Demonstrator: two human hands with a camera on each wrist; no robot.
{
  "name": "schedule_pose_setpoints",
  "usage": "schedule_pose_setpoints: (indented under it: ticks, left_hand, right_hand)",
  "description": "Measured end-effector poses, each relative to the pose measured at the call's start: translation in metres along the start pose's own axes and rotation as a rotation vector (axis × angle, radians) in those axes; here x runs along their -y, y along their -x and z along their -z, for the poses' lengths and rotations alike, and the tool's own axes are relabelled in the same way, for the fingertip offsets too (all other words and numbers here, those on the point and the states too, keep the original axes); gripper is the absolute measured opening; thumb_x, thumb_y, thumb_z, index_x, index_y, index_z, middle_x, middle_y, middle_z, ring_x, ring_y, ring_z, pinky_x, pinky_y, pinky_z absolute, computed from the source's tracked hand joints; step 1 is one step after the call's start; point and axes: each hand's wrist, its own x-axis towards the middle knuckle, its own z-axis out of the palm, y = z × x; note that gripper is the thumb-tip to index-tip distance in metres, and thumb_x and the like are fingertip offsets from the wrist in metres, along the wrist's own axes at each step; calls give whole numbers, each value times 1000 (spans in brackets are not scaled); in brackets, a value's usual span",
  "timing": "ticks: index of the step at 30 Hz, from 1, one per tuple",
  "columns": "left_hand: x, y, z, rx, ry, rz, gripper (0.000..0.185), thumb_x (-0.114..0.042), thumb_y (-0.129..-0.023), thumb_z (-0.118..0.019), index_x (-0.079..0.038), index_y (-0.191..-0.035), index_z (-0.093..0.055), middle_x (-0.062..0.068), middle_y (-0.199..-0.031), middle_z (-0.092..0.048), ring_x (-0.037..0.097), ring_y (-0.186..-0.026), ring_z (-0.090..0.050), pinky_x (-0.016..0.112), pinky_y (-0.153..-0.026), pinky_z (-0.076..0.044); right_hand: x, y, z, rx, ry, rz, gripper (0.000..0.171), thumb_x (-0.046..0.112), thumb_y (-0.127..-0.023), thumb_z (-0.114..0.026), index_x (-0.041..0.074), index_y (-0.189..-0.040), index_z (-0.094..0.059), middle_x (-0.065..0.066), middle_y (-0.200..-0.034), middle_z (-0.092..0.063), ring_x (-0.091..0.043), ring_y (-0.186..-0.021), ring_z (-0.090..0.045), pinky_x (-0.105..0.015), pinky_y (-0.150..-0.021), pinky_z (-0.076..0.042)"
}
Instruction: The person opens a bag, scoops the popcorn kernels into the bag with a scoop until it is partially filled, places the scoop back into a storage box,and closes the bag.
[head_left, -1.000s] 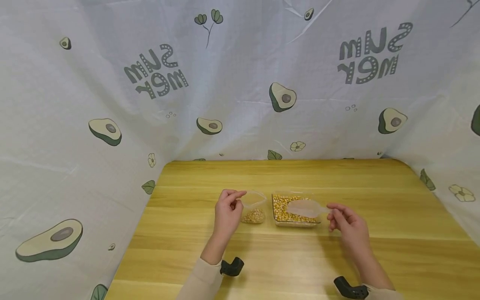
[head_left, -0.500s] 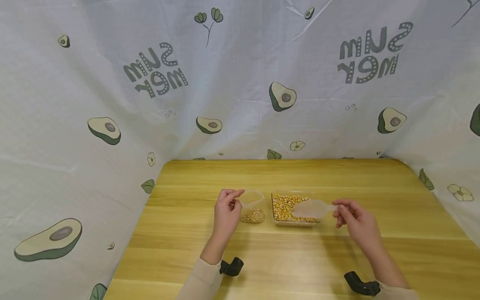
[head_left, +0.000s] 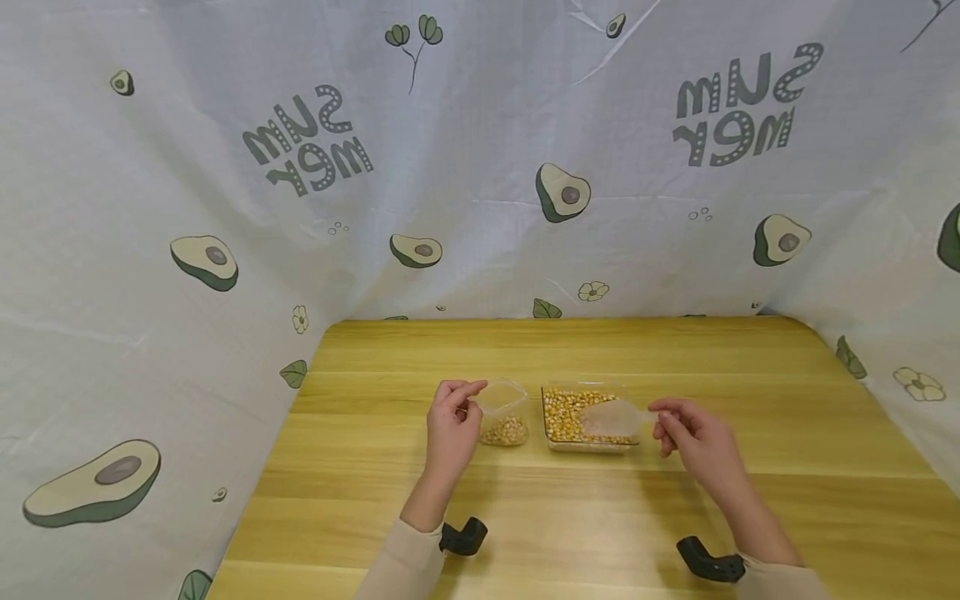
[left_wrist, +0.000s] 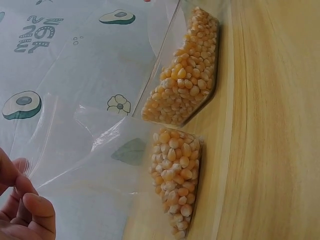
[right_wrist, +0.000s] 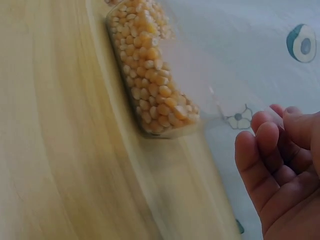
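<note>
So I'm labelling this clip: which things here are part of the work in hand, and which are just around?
In hand:
- left hand pinching the clear bag of corn kernels
- right hand holding the clear scoop
- clear tray of corn kernels

Just around:
- wooden table
- avocado-print cloth

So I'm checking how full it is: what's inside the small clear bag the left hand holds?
Yellow corn kernels fill only the bottom of the bag; the part above, pinched by the left hand, looks empty.
</note>
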Motion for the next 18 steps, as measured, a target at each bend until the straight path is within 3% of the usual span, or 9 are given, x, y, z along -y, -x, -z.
schedule_pose_setpoints:
  ticks: [10, 18]
  left_hand:
    - [-1, 2, 1, 2, 5, -6, 33, 8, -92, -52, -4, -112, -75, 10, -105, -57, 10, -76, -48, 14, -57, -37]
    - [3, 2, 1, 5, 13, 6, 34, 9, -92, -52, -6, -111, -76, 10, -105, -57, 10, -75, -48, 14, -56, -37]
  right_hand:
    - [-14, -2, -12, 19, -286, -159, 31, 15, -104, -51, -10, -121, -57, 5, -77, -64, -10, -62, -57, -30, -57, -56]
    - [-24, -4, -23, 11, -409, -226, 28, 17, -104, -51, -6, -120, -57, 5, -76, -61, -7, -62, -53, -27, -56, -54]
